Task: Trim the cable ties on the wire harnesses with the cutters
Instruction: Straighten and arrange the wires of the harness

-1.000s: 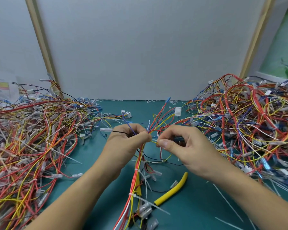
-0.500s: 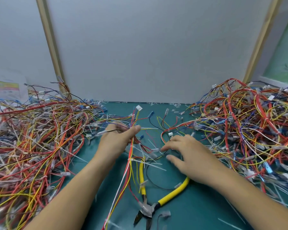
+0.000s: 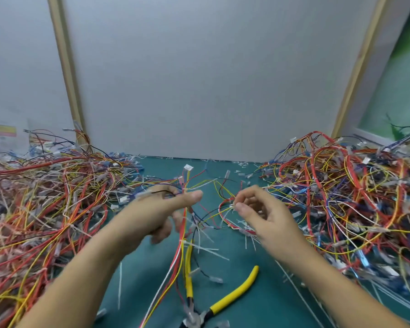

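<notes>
A: cutters in hand?
B: no. cutters (image 3: 232, 293) lie flat on the green tabletop (image 3: 147, 280) at the near edge, yellow handles splayed, one handle under the harness (image 3: 182, 233). both hands are well apart from them
A: hands?
B: left hand (image 3: 156, 216) — grip pinching the harness between thumb and forefinger, bundle running down from there to the tabletop. lower fingers too blurred to read. right hand (image 3: 265, 216) is near it, grip pinching a thin wire branch (image 3: 224, 210) at its white tip, other fingers curled
A: ties?
B: cable ties (image 3: 206, 247) on the harness, below and between the hands, long white tails sticking out sideways
A: rest of the stock?
B: tangled left pile (image 3: 45, 209) and right pile (image 3: 353, 197) of harnesses, both against the white wall panel (image 3: 199, 91) — hands sit in the gap between them
</notes>
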